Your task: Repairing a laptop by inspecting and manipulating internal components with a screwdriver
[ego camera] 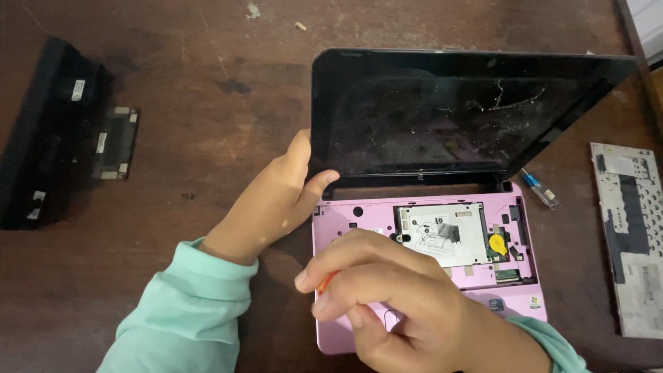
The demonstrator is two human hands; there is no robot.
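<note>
Pink small laptop (428, 276) with its keyboard taken off lies open on the dark brown wooden table (207, 124), toward the right of the view, its glossy black cracked screen (456, 114) tilted up and back. Inside the pink base sit a silver rectangular metal drive cover (442, 235) and, just right of it, a round yellow coin cell (497, 243).

The left hand (273, 200) grips the lower left corner of the screen — thumb pressed against the front of the glass near the hinge, the other fingers wrapped round behind the edge and mostly hidden. Its wrist wears a mint green sleeve (186, 304).

The right hand (394, 297) hovers over the front left part of the pink base, covering the palm rest. Its fingers are curled tight together and pinch an orange-handled tool (327, 281), of which only a small bit of orange shows beside the index fingertip; the tip of the tool is hidden, so I cannot tell whether it touches the laptop.

A blue-handled small screwdriver (540, 188) lies on the table just right of the hinge. Farther right, near the table's edge, rests the removed keyboard panel, pale grey and face down (632, 235). Well apart at the far left lie a long black battery pack (41, 131) and a small dark rectangular cover plate (116, 143) just beside it.
</note>
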